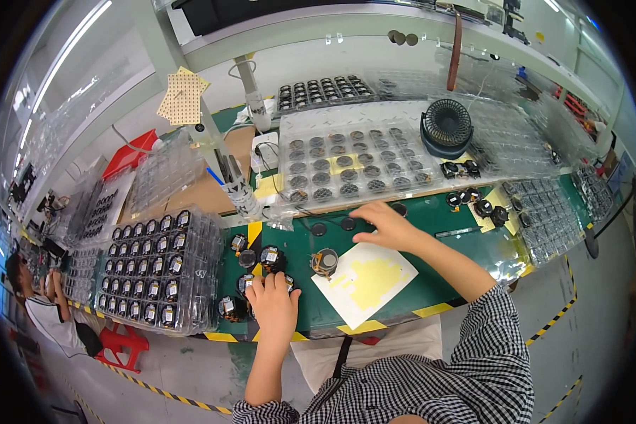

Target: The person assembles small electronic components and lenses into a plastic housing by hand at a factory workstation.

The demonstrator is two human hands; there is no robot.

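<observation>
My left hand (272, 300) rests palm down on the green mat (403, 219) near the front edge, its fingertips on a small black round part (251, 283) among several like it (270, 256). My right hand (385, 222) reaches forward with fingers spread, hovering by the near edge of a clear tray of dark round discs (346, 166); I cannot see anything gripped in it. A single round part with copper windings (324, 261) stands between both hands. A white sheet with yellow patches (366, 279) lies under my right forearm.
A stack of clear trays filled with black parts (152, 268) stands at my left. A small black fan (446, 126) sits behind the disc tray. More clear trays (544, 205) lie at right. Another person (46, 304) sits far left beside a red stool (124, 343).
</observation>
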